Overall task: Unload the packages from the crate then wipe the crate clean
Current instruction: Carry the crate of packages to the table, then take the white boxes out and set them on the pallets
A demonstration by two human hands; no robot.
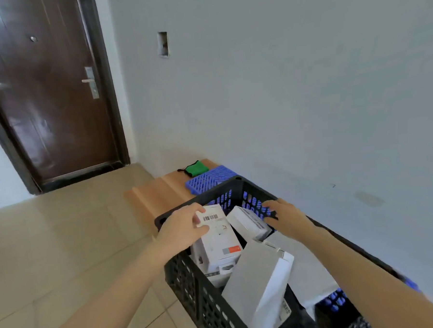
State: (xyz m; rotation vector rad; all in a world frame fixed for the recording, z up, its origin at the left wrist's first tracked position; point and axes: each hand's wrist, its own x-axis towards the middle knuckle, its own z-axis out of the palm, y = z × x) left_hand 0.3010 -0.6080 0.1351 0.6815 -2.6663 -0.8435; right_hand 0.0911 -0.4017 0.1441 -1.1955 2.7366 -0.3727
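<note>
A smooth white cardboard box [215,235] with a barcode label is standing upright in the black perforated plastic crate [192,288], and the left hand [182,229] is pinching its top corner between thumb and fingers. Just beyond the right hand's [286,216] loosely spread fingertips, a second white box [247,221] is lying tilted. A green cloth [197,168] is resting well past both on a wooden bench [162,194].

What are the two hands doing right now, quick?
Left hand: closed on the barcode-labelled white box, which is still in the black crate.
Right hand: open, fingers spread near the small white box, holding nothing.
</note>
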